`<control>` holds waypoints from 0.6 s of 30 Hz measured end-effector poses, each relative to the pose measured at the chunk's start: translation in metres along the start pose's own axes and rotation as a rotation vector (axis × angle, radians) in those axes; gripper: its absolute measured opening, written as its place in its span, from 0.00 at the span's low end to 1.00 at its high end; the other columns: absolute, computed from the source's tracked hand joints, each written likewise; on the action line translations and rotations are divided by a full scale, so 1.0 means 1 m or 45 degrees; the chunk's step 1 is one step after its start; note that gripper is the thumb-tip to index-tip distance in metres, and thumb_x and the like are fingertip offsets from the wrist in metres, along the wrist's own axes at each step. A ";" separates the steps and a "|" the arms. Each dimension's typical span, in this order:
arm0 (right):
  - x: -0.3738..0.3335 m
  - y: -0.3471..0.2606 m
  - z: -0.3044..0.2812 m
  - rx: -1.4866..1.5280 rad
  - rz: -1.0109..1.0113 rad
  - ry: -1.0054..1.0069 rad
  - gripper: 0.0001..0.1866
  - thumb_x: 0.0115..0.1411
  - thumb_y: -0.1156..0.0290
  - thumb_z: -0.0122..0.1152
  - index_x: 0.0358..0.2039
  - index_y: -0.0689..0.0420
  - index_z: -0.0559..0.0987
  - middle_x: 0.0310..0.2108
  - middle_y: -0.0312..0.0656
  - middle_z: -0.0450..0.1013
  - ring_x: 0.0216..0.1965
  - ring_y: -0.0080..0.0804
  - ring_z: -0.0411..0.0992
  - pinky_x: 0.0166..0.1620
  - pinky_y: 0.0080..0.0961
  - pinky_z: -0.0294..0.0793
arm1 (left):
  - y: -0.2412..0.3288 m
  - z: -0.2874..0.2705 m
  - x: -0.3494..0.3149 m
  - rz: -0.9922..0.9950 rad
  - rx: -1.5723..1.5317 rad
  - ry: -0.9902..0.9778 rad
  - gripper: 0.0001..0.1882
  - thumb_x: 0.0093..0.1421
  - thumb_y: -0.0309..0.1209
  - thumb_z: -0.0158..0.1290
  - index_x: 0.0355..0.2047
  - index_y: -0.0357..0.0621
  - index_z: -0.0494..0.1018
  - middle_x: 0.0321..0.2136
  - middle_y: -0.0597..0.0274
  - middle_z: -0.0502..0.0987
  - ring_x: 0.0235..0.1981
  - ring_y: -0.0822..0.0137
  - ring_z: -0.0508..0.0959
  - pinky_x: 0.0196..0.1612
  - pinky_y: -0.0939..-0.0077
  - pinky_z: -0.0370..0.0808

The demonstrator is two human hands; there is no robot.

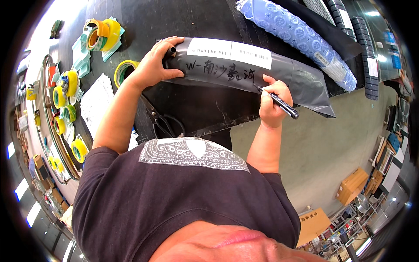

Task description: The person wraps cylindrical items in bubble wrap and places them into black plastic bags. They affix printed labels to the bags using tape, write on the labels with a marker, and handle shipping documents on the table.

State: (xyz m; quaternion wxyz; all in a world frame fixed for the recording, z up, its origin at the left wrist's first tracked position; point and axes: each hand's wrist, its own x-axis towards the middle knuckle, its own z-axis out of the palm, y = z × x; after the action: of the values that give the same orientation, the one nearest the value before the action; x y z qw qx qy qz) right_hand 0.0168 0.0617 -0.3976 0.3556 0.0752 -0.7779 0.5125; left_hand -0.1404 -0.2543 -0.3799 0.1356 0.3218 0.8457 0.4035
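A long roll wrapped in grey plastic [301, 81] lies across the black table, with two white barcode labels [229, 51] and black handwriting on it. At its left end, my left hand [158, 61] grips the roll, thumb on the near side and fingers over the far side. My right hand [276, 102] is closed around a black marker pen [286, 107]. The pen's tip meets or nearly meets the plastic at the right end of the writing. Black-handled scissors [163, 124] lie below the roll, near my left forearm.
A blue patterned roll [297, 37] lies beyond the grey one, with black wrapped rolls [371, 61] farther right. Tape rolls [102, 35] and white papers [98, 105] lie to the left. Cardboard boxes [351, 185] stand on the floor at the lower right.
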 end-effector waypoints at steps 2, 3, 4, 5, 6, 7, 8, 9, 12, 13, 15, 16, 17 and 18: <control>0.002 -0.006 0.007 -0.038 0.099 0.115 0.06 0.48 0.80 0.59 0.27 0.61 0.72 0.22 0.43 0.70 0.26 0.40 0.76 0.35 0.33 0.80 | -0.002 0.000 0.000 -0.007 -0.001 -0.001 0.30 0.39 0.23 0.71 0.36 0.43 0.61 0.63 0.53 0.68 0.66 0.51 0.63 0.65 0.63 0.59; 0.004 -0.009 0.009 -0.058 0.149 0.172 0.06 0.49 0.79 0.60 0.27 0.61 0.72 0.22 0.43 0.70 0.27 0.40 0.76 0.35 0.33 0.80 | -0.002 0.000 0.001 0.001 -0.002 -0.006 0.30 0.39 0.23 0.71 0.36 0.43 0.61 0.63 0.53 0.68 0.66 0.50 0.63 0.65 0.63 0.59; 0.003 -0.007 0.009 -0.091 0.117 0.136 0.05 0.50 0.80 0.60 0.28 0.61 0.73 0.22 0.42 0.70 0.27 0.40 0.77 0.36 0.32 0.80 | -0.001 -0.001 0.001 0.008 -0.003 -0.011 0.30 0.39 0.23 0.71 0.36 0.43 0.61 0.63 0.53 0.68 0.66 0.50 0.62 0.66 0.63 0.59; 0.000 -0.004 0.008 -0.125 0.086 0.100 0.05 0.51 0.80 0.60 0.28 0.62 0.73 0.23 0.42 0.71 0.28 0.40 0.77 0.37 0.32 0.79 | -0.001 -0.001 0.002 0.016 -0.005 -0.016 0.30 0.39 0.23 0.71 0.36 0.43 0.61 0.63 0.53 0.68 0.66 0.50 0.62 0.66 0.63 0.59; -0.001 -0.002 0.007 -0.157 0.054 0.064 0.04 0.53 0.80 0.60 0.29 0.62 0.73 0.23 0.42 0.71 0.29 0.40 0.78 0.37 0.31 0.79 | -0.001 -0.002 0.002 0.018 -0.002 -0.014 0.30 0.39 0.23 0.71 0.36 0.43 0.61 0.63 0.53 0.68 0.66 0.50 0.62 0.66 0.63 0.59; -0.001 0.000 0.003 -0.132 -0.001 -0.029 0.04 0.54 0.80 0.60 0.31 0.62 0.74 0.26 0.43 0.73 0.30 0.39 0.78 0.38 0.29 0.78 | -0.002 -0.001 0.001 0.021 0.001 -0.012 0.30 0.39 0.23 0.71 0.36 0.43 0.61 0.63 0.53 0.68 0.66 0.50 0.62 0.66 0.63 0.59; -0.002 0.000 0.004 -0.103 0.054 0.034 0.05 0.55 0.79 0.61 0.31 0.61 0.74 0.26 0.43 0.74 0.29 0.38 0.77 0.38 0.29 0.78 | -0.003 -0.001 0.001 0.023 0.003 -0.010 0.30 0.39 0.23 0.71 0.36 0.43 0.61 0.63 0.53 0.68 0.66 0.50 0.62 0.66 0.63 0.59; -0.004 -0.001 0.007 -0.076 0.108 0.098 0.05 0.55 0.79 0.61 0.32 0.61 0.75 0.27 0.44 0.75 0.28 0.38 0.77 0.38 0.28 0.78 | -0.004 0.000 0.001 0.027 0.000 -0.005 0.30 0.40 0.25 0.71 0.39 0.42 0.64 0.63 0.56 0.68 0.66 0.51 0.63 0.66 0.63 0.60; -0.001 -0.004 0.010 -0.192 0.101 0.123 0.06 0.55 0.78 0.63 0.33 0.61 0.75 0.29 0.44 0.76 0.27 0.34 0.75 0.36 0.27 0.76 | -0.007 0.000 0.000 0.044 0.009 -0.001 0.34 0.41 0.29 0.71 0.49 0.39 0.69 0.63 0.61 0.68 0.65 0.54 0.63 0.66 0.65 0.62; 0.001 -0.006 0.010 -0.262 0.070 0.103 0.06 0.55 0.77 0.63 0.33 0.62 0.75 0.29 0.43 0.76 0.27 0.33 0.74 0.36 0.26 0.76 | -0.009 -0.001 0.001 0.051 0.023 -0.007 0.35 0.41 0.29 0.71 0.50 0.40 0.69 0.63 0.61 0.68 0.65 0.54 0.63 0.66 0.65 0.62; 0.002 -0.012 0.008 -0.214 0.132 0.117 0.06 0.55 0.77 0.63 0.33 0.62 0.75 0.29 0.43 0.76 0.28 0.33 0.74 0.35 0.26 0.75 | -0.010 0.000 0.000 0.061 0.029 -0.004 0.37 0.41 0.28 0.71 0.53 0.40 0.68 0.62 0.60 0.68 0.65 0.54 0.63 0.65 0.65 0.63; -0.002 -0.008 0.006 -0.082 0.147 0.219 0.06 0.55 0.77 0.62 0.33 0.62 0.75 0.29 0.43 0.76 0.29 0.34 0.76 0.37 0.27 0.76 | -0.010 0.001 0.000 0.063 0.020 0.005 0.38 0.41 0.28 0.71 0.54 0.40 0.68 0.62 0.60 0.68 0.65 0.54 0.64 0.65 0.66 0.63; -0.006 -0.006 0.004 -0.048 0.145 0.261 0.06 0.56 0.77 0.62 0.33 0.62 0.75 0.28 0.43 0.75 0.30 0.35 0.77 0.38 0.27 0.77 | -0.010 0.001 0.000 0.066 0.011 0.013 0.38 0.41 0.28 0.71 0.54 0.40 0.68 0.62 0.59 0.68 0.65 0.55 0.64 0.65 0.66 0.63; -0.009 -0.008 0.002 -0.013 0.148 0.302 0.06 0.56 0.77 0.62 0.34 0.63 0.75 0.28 0.43 0.75 0.31 0.36 0.77 0.39 0.28 0.77 | -0.009 0.001 0.000 0.055 0.012 0.005 0.38 0.41 0.28 0.71 0.54 0.40 0.68 0.62 0.59 0.68 0.64 0.54 0.64 0.65 0.66 0.63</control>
State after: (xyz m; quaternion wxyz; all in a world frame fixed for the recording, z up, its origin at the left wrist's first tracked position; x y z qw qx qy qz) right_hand 0.0262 0.0543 -0.3974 0.4152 -0.0328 -0.7361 0.5335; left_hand -0.1439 -0.2582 -0.3875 0.1237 0.3400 0.8408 0.4028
